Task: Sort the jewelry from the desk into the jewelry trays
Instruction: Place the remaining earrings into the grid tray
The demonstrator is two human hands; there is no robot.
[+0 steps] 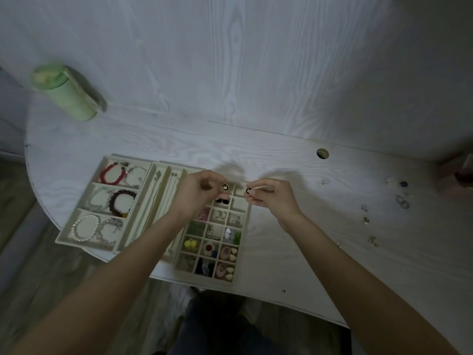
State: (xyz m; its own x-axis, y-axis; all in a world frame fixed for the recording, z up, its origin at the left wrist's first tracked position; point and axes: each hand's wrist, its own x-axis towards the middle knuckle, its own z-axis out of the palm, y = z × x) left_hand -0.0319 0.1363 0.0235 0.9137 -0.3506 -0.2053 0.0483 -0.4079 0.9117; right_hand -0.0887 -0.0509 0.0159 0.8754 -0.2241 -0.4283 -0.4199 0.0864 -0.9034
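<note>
1. Head view: most jewelry is sorted. Bracelets fill the bracelet tray (87, 213), and earrings fill much of the grid tray (244, 226).
2. Loose pieces (401, 201) remain on the surface (281, 155) at three o'clock.
3. Left hand (202, 193) pinches one stud earring (225, 187); right hand (268, 198) pinches its match (247, 190), both over the grid tray's twelve o'clock end.

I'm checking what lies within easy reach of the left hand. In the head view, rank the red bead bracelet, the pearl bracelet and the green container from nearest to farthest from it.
From the left hand:
1. Red bead bracelet, in the far compartment of the left tray, to the hand's left.
2. Pearl bracelet, in the same tray's near compartment, further left and toward the person.
3. Green container, at the desk's far left corner.
</note>
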